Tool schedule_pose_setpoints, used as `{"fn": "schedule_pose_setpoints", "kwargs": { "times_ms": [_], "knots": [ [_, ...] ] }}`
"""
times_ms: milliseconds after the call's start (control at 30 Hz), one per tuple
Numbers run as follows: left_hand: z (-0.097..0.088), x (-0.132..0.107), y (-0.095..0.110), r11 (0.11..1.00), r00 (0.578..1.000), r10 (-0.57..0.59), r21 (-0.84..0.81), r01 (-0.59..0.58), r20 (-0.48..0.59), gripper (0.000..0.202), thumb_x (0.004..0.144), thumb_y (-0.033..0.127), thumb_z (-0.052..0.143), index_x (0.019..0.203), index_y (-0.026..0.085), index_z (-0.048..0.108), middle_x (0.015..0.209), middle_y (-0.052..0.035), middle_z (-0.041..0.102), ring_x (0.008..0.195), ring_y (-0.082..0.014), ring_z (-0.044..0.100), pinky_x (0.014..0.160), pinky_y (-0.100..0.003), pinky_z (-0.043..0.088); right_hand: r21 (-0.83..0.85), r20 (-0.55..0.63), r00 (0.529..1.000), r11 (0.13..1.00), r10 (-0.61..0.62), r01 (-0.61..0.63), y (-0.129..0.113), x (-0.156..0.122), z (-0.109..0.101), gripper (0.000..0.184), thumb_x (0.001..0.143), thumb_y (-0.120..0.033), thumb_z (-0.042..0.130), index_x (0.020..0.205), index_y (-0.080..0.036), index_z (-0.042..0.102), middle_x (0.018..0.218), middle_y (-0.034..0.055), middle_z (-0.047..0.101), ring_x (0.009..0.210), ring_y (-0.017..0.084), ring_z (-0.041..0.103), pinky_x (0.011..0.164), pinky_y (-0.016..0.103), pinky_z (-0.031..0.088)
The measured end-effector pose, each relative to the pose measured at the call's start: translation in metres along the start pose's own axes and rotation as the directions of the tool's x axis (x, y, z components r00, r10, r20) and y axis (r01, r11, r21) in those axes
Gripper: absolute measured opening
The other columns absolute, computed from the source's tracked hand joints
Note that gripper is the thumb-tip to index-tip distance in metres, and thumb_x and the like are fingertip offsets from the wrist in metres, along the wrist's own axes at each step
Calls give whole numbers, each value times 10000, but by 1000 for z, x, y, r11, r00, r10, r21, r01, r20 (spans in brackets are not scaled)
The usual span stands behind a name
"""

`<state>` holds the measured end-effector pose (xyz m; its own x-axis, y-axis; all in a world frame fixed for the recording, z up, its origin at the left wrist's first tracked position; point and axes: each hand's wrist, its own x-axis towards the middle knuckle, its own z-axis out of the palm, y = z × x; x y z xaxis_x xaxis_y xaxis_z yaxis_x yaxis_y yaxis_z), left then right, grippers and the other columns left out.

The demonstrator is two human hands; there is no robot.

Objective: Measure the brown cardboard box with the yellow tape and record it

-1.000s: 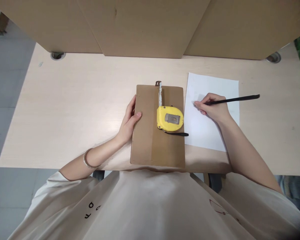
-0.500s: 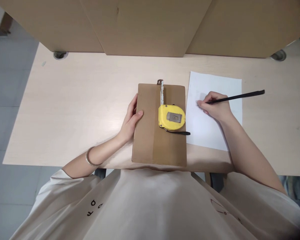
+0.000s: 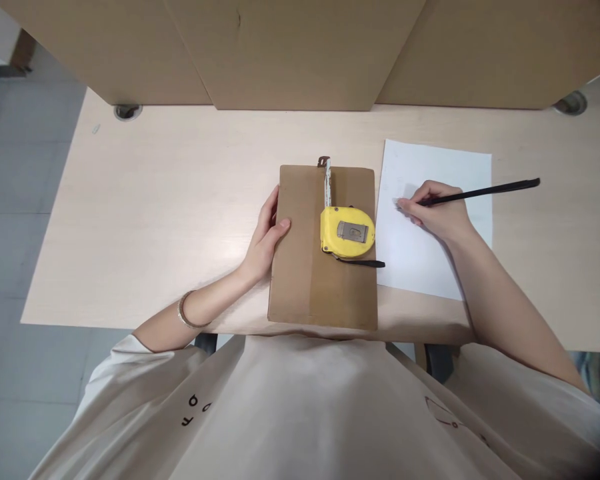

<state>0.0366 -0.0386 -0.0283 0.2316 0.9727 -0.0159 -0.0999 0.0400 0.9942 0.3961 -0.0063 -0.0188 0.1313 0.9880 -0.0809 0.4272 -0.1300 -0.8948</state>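
1. Here's my left hand (image 3: 265, 243) holding the brown cardboard box (image 3: 293, 287) by its left edge, thumb on top; the box sits at the desk's near edge, a darker strip running down its face.
2. On top lies my yellow tape measure (image 3: 348, 231), metal clip up, scuffed blade out to the box's far edge, black strap trailing right.
3. My right hand (image 3: 440, 210) pinches a slim black pen (image 3: 495, 190) over white paper (image 3: 415, 260), right beside the box.
4. Pale wood-look desk (image 3: 180, 187), brown panels (image 3: 295, 53) behind, grey floor tiles (image 3: 30, 180) left.
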Motion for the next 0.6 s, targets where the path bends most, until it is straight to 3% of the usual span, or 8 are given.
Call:
{"fn": "schedule_pose_setpoints", "kwargs": {
  "times_ms": [600],
  "knots": [
    [1,0,3,1000,1000,-17,5,17,6,727,936,607,663,1582,389,411,1794,1,299,1677,-332,251,1361,-517,296,-74,-43,999,997,33,-36,-5,2,2,359,745,5,726,561,-185,483,473,-4,486,463,84,377,453,252,261]
  ]
}}
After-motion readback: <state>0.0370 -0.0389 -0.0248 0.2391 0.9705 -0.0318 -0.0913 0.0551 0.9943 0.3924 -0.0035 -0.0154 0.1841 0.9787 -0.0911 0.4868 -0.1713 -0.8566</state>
